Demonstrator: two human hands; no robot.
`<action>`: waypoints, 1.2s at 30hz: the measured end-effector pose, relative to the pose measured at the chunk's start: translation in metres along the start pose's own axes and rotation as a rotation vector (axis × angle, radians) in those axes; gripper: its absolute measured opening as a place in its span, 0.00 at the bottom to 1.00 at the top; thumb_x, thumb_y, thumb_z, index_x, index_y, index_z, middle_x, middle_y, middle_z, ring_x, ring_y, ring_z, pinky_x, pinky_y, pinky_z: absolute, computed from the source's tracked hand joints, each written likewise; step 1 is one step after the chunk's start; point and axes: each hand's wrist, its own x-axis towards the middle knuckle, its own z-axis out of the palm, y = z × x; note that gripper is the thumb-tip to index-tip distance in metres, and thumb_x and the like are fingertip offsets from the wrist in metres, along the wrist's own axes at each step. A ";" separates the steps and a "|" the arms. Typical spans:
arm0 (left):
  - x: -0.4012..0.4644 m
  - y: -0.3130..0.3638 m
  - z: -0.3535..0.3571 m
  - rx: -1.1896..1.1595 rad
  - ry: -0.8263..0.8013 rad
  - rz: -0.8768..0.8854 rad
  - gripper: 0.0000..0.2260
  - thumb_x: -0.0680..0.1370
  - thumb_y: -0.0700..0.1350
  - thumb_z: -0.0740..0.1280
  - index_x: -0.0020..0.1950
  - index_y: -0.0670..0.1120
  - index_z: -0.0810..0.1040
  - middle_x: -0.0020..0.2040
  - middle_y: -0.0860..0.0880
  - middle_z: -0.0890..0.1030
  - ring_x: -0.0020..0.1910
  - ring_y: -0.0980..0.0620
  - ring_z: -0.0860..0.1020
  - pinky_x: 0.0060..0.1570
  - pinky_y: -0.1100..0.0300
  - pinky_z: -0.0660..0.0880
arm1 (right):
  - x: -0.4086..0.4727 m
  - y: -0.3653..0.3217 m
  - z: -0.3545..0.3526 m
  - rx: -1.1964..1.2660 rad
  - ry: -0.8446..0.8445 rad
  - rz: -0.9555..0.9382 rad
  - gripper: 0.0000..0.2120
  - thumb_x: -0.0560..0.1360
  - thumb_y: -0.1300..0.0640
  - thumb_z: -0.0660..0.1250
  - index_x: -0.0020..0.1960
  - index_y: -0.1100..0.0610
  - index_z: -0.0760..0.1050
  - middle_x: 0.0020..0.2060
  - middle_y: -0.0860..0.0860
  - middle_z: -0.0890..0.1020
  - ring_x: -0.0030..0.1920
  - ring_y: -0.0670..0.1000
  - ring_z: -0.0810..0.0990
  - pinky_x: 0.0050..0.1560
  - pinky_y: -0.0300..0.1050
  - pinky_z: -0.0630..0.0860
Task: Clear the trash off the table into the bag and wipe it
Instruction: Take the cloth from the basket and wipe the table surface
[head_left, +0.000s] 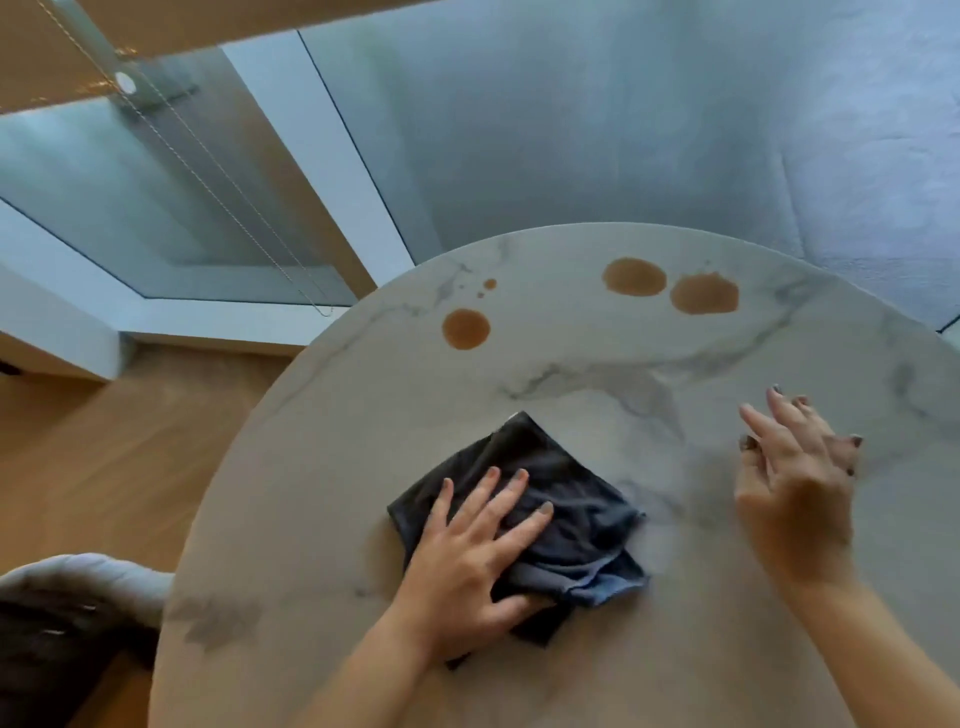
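Left hand: the left hand (462, 566) enters from the bottom centre of the frame and lies flat on the cloth, fingers straight and spread, thumb along the cloth's lower edge; it presses down rather than grips.
Cloth: the dark grey cloth (561, 514) lies folded into a rough diamond on the table, in the lower middle of the frame, with a paler blue-grey edge showing at its lower right corner.
Right hand: the right hand (795, 483) is at the right of the frame, well apart from the cloth, fingers loosely extended and a little spread, holding nothing; whether it touches the table cannot be told, since it is blurred.
Table: the round marble-look table (597, 374) fills the lower right of the frame.
Spills: three brown puddles (634, 277) lie near the far rim, in the upper middle of the tabletop, two side by side to the right and one to the left, with a couple of small drops by the left one; all are apart from the cloth.
Surroundings: a wooden floor (104, 441) is at the left, and a grey padded chair (78, 577) is in the lower left corner.
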 end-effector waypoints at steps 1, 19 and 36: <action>-0.008 -0.023 -0.003 -0.019 -0.001 -0.098 0.31 0.73 0.70 0.53 0.74 0.62 0.52 0.77 0.52 0.52 0.76 0.53 0.47 0.70 0.43 0.45 | -0.002 -0.004 0.004 -0.003 -0.044 -0.009 0.21 0.71 0.55 0.54 0.55 0.65 0.78 0.59 0.64 0.76 0.62 0.64 0.73 0.63 0.70 0.61; 0.106 -0.109 -0.014 -0.046 0.030 -0.204 0.28 0.73 0.68 0.46 0.72 0.65 0.49 0.77 0.56 0.49 0.76 0.50 0.43 0.70 0.38 0.41 | 0.016 -0.043 0.026 -0.285 -0.538 0.011 0.26 0.77 0.42 0.53 0.74 0.45 0.56 0.75 0.47 0.52 0.75 0.49 0.47 0.73 0.56 0.44; 0.124 -0.105 -0.012 -0.049 0.002 -0.290 0.30 0.71 0.70 0.44 0.72 0.67 0.46 0.77 0.57 0.46 0.76 0.49 0.42 0.69 0.36 0.40 | 0.015 -0.042 0.027 -0.261 -0.529 0.027 0.30 0.73 0.37 0.45 0.74 0.44 0.55 0.75 0.45 0.50 0.75 0.47 0.45 0.73 0.54 0.44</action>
